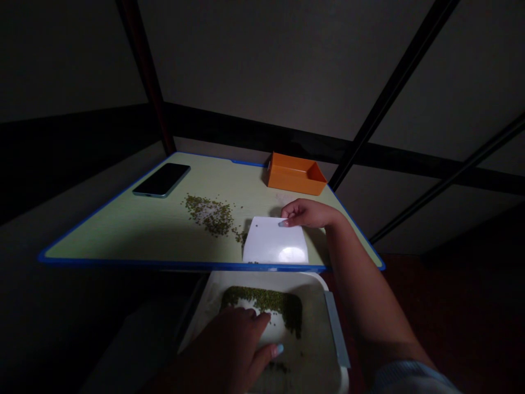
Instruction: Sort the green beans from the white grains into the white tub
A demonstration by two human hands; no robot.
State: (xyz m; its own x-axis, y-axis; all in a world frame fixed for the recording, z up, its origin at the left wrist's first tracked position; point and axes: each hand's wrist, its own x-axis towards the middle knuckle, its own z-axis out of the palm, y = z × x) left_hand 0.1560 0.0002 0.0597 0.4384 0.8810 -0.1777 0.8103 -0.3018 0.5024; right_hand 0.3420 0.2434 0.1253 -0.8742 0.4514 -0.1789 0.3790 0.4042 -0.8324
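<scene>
My right hand [309, 212] pinches the top edge of a white plastic scraper [273, 238], with the thumb on its near face. The scraper stands tilted on the table's front edge, beside a scattered patch of small green beans or grains [213, 216]. Below that edge, my left hand [246, 334] reaches into a whitish plastic bin [320, 345]. Its thumb and index finger are apart, with nothing visible between them; the other fingers are partly hidden in shadow. More green beans [266, 298] lie along the far side of the bin's floor, just beyond my left fingertips.
A pale yellow-green folding table [118, 235] with a blue rim spans the middle. On it, a phone [162, 179] lies at the back left and an orange tray [293, 178] sits at the back right. Dark-framed wall panels [254, 60] rise behind.
</scene>
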